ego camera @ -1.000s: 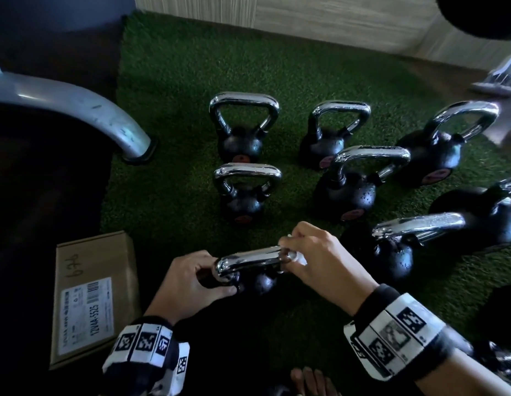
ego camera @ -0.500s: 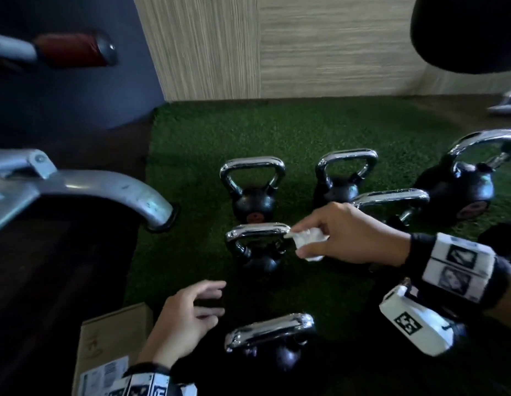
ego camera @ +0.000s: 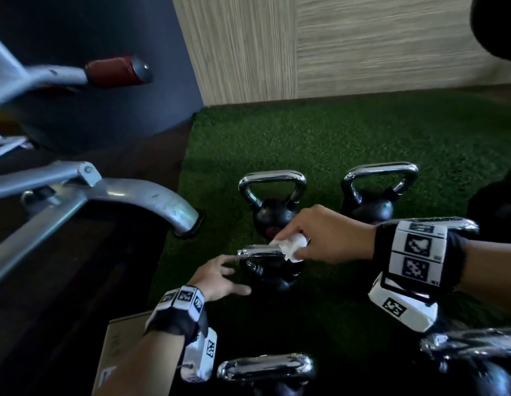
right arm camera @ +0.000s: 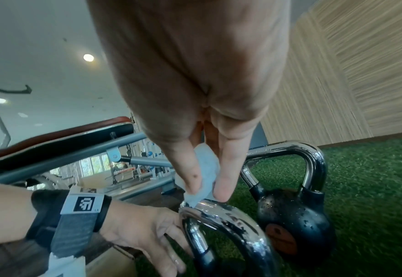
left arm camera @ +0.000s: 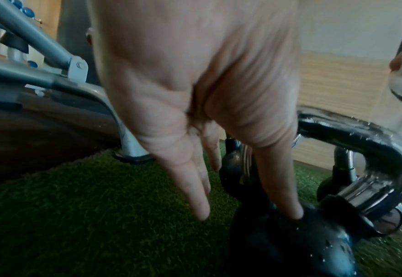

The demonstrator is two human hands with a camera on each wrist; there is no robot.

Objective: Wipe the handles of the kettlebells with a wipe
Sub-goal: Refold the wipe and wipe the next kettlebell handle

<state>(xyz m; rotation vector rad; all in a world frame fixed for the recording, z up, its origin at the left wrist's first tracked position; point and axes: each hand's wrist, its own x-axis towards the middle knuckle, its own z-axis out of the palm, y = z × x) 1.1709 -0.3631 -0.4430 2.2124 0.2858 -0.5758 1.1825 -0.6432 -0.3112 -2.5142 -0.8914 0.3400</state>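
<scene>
five kettlebells [ego camera: 272,270]; right hand [ego camera: 328,234] pinches one wipe [ego camera: 290,247]; left hand [ego camera: 220,277] spread.

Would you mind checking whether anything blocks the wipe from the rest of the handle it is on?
Nothing visible does: the right hand presses the wipe onto the chrome handle; the left hand touches lower, at the kettlebell's body.
</scene>
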